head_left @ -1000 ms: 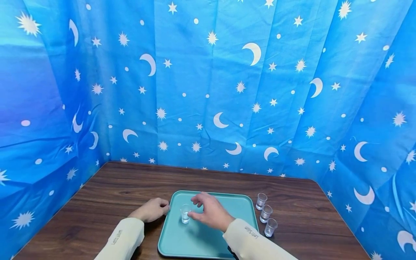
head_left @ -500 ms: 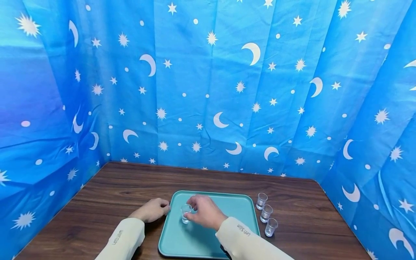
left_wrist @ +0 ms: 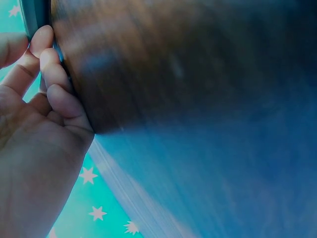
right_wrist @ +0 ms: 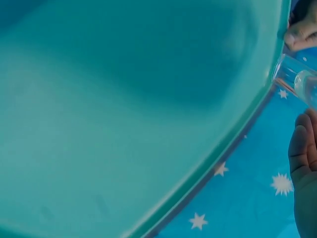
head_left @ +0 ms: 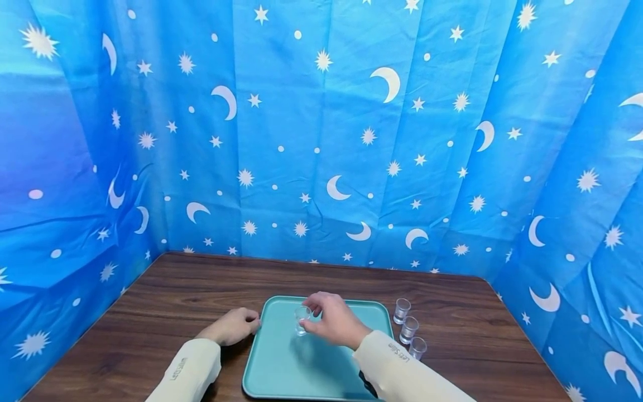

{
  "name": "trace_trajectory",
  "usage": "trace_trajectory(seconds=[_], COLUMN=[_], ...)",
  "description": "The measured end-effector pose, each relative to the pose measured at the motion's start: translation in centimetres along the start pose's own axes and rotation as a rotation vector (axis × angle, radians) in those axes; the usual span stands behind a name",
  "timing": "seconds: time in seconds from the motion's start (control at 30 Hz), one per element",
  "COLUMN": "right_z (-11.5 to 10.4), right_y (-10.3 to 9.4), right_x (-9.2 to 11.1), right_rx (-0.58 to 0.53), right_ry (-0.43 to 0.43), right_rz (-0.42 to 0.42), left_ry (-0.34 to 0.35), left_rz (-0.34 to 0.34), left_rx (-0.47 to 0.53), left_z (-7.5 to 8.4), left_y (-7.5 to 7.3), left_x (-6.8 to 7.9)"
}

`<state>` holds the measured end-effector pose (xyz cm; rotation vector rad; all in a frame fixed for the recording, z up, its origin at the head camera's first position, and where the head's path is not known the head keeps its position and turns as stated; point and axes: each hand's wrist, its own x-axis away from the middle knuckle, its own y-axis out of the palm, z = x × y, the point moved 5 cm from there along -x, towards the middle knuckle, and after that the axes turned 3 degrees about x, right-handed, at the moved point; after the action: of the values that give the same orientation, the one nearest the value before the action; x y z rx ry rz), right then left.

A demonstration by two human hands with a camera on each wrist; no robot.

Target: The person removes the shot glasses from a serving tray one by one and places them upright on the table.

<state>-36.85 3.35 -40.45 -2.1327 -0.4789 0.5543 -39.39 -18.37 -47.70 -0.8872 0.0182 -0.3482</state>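
In the head view, a small clear shot glass (head_left: 302,315) is pinched between the thumb and fingers of my right hand (head_left: 339,322). It is upright over the upper left part of a teal tray (head_left: 281,371). The right wrist view catches the same shot glass (right_wrist: 292,77) at its right edge, with part of the right hand (right_wrist: 306,158) beside it. My left hand (head_left: 232,326) lies at the tray's left edge. In the left wrist view, the thumb and index finger of the left hand (left_wrist: 42,119) grip the tray rim (left_wrist: 32,16).
Three more shot glasses stand in a slanting row right of the tray: a far one (head_left: 402,310), a middle one (head_left: 409,330) and a near one (head_left: 417,347), partly behind the right sleeve. Dark wooden table (head_left: 201,285); a blue star-patterned curtain (head_left: 281,123) encloses it.
My right hand has closed its fingers on the shot glass and moved it up and to the right over the tray. The left hand has stayed at the tray's edge.
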Motion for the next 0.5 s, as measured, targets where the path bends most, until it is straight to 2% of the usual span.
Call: trace_trajectory(seconds=[0.23,0.5], right_z=[1.4,3.0], right_y=[-2.2,-4.0], right_x=[1.4,3.4], right_rx=[0.01,0.069], right_ry=[-0.019,-0.041], right_rz=[0.031,0.013], left_ry=[-0.017,-0.034], left_rz=[-0.032,-0.05], left_rx=[0.016,0.037], left_z=[-0.2,-0.3], left_y=[0.0,0.0], left_x=[-0.1,-0.2])
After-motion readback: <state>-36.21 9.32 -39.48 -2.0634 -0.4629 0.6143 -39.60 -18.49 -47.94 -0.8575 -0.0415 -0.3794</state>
